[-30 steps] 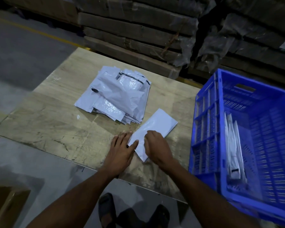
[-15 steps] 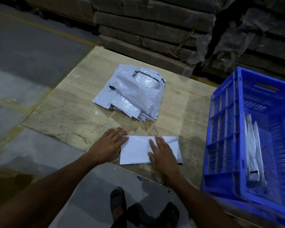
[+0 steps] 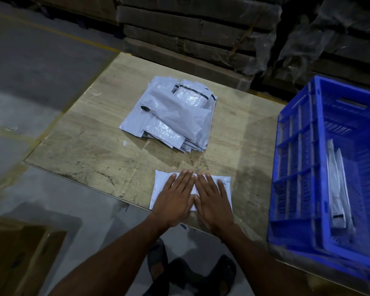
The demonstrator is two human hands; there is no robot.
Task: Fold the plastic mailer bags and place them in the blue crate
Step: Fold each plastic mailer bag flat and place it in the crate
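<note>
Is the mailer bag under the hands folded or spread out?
Folded: the mailer bag is a compact rectangle, pressed flat by left hand and right hand.

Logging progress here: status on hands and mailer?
Left hand, right hand flat, pressing folded mailer. Blue crate right, path unobstructed.

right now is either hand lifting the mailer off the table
No, the left hand and right hand both lie flat, fingers straight, pressing the folded mailer onto the table.

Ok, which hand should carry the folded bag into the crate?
Right hand, probably. Both hands lie flat on the folded bag, but the crate sits on the right side; the left hand would cross over.
</note>
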